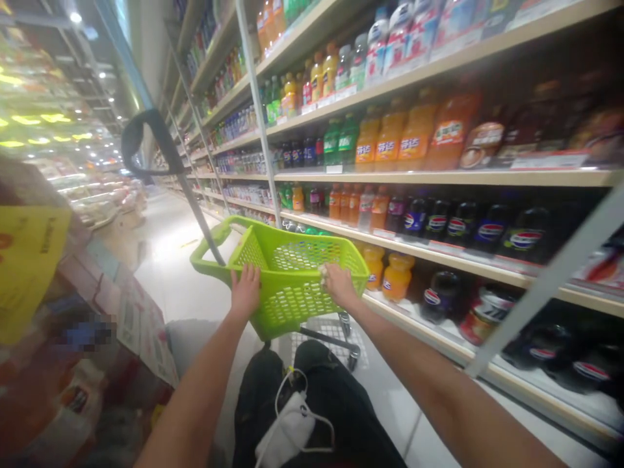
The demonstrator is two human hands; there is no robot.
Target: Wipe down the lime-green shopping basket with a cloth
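Shopping cart (292, 305), lower frame partly hidden

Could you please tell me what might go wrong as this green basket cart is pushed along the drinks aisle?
The lime-green cart basket sits close to the orange bottles on the shelf, so it might knock them. The white corded item at the person's front could perhaps snag on the cart.

**Head-worn view, looking forward and down a supermarket aisle**
From the person's head, it faces down past both forearms, close above the lime-green shopping basket (292, 292), with the drinks shelves (439, 176) running along the right side.
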